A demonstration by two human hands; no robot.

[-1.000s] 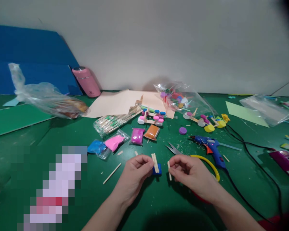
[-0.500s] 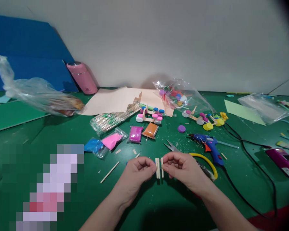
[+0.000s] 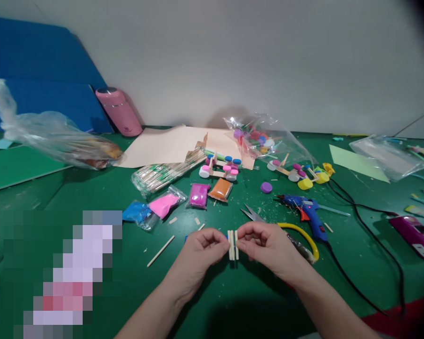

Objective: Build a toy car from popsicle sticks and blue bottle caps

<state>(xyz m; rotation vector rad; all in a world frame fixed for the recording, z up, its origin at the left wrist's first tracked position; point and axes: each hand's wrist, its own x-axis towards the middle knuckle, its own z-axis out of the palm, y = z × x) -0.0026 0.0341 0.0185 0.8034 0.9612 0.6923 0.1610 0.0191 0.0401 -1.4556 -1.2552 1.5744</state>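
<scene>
Above the green table, my left hand (image 3: 207,249) pinches a pair of short pale wooden sticks (image 3: 231,246) held upright side by side. Facing it, my right hand (image 3: 265,242) pinches a single short wooden stick (image 3: 237,245), parallel to the pair with a thin gap between. Both hands are closed at the fingertips. Behind my right hand lie scissors with a yellow handle (image 3: 298,228), partly covered by it. A loose wooden stick (image 3: 160,251) lies to the left of my left hand.
A blue hot glue gun (image 3: 305,212) with a black cord lies right of the scissors. Clay packets (image 3: 199,195), a bundle of sticks (image 3: 162,174) and small wheeled models (image 3: 219,168) sit further back. A pink flask (image 3: 119,112) leans against the wall.
My right hand has moved slightly left, bringing its stick closer to the pair in my left hand. The camera view has shifted slightly.
</scene>
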